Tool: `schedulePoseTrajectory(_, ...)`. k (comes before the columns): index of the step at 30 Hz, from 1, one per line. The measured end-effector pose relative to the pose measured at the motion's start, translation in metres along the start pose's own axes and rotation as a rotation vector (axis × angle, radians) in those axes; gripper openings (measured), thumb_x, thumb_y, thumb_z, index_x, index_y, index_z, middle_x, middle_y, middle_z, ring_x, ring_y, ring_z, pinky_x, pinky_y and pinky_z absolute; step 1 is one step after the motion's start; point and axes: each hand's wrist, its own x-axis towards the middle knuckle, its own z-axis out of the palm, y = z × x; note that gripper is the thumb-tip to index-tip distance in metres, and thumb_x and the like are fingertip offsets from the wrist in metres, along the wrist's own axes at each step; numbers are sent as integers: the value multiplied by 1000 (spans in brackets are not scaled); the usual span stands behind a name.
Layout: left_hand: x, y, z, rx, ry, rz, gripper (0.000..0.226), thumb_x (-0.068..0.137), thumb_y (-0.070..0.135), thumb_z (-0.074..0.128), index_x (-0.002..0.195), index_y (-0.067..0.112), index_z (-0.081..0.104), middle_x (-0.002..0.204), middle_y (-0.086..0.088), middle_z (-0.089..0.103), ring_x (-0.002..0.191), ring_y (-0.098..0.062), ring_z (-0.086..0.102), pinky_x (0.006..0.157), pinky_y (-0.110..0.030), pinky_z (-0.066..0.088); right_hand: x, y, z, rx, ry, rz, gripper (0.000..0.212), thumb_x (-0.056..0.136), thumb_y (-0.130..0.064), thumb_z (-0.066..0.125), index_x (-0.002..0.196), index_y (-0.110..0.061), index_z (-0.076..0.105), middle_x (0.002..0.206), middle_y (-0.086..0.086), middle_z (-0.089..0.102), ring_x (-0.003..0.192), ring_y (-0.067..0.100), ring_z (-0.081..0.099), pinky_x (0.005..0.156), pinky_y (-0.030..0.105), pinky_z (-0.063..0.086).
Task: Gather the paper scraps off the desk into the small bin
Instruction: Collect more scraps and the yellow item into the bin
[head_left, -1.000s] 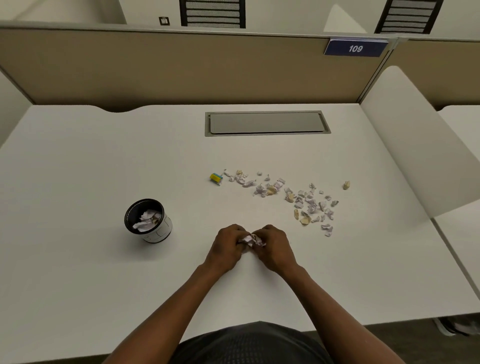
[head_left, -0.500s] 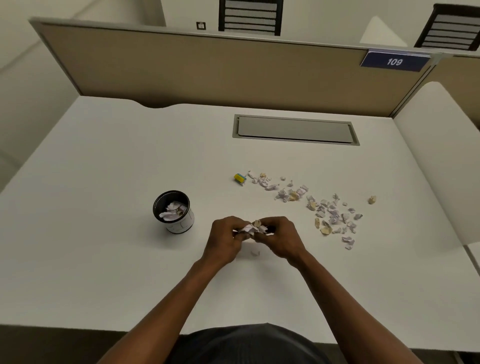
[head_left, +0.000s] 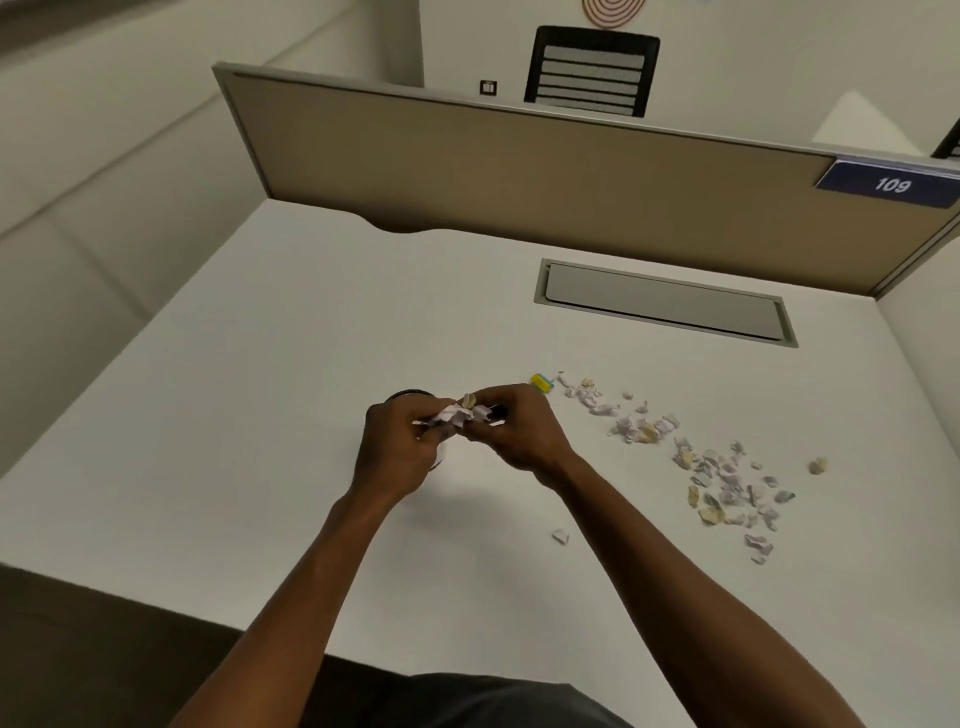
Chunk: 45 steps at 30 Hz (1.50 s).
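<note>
A big white desk (head_left: 260, 364) is boxed in by a tan partition (head_left: 493, 171) tagged 109 — a grey hatch (head_left: 665, 309) is set in. Loose scraps (head_left: 717, 473) are strewn right. A paper wad (head_left: 460, 413) is pinched shut between left hand (head_left: 400, 447) and right hand (head_left: 514, 431), over the mostly hidden bin (head_left: 408, 396).

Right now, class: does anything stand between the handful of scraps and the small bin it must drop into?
Nothing visible does. Both hands, left and right, hold the crumpled white paper scraps directly over the small black bin, which they mostly hide.
</note>
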Motion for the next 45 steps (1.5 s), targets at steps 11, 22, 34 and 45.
schedulePoseTrajectory(11, 17, -31, -18, 267, -74, -120, 15, 84, 20, 76, 98, 24, 75, 76, 7, 70, 75, -17, 65, 61, -15, 41, 40, -33, 36, -383, -179, -122, 18, 81, -10, 71, 97, -3, 72, 94, 14, 75, 88, 31, 68, 77, 42, 56)
schedulePoseTrajectory(22, 3, -34, -10, 231, -42, -24, 41, 86, 7, 69, 126, 18, 67, 123, 0, 71, 113, -19, 66, 97, -24, 50, 16, -14, 32, -235, -48, -319, 45, 78, 9, 53, 112, -11, 74, 109, 8, 76, 100, 25, 71, 86, 37, 58)
schedulePoseTrajectory(34, -45, -18, 91, 145, -192, 190, 41, 95, 29, 64, 134, 20, 62, 138, 2, 61, 131, -12, 53, 106, -31, 48, -123, 129, -36, -208, 467, 262, 21, 85, -20, 74, 106, -25, 75, 104, -9, 75, 99, 8, 68, 80, 21, 53)
schedulePoseTrajectory(45, -54, -77, 148, 516, -337, 269, 61, 102, 47, 37, 156, 18, 30, 166, -9, 16, 155, -28, 7, 126, -48, 14, -176, 170, -49, -494, 386, 545, 45, 96, -19, 55, 140, -8, 53, 141, 8, 47, 132, 26, 41, 97, 35, 47)
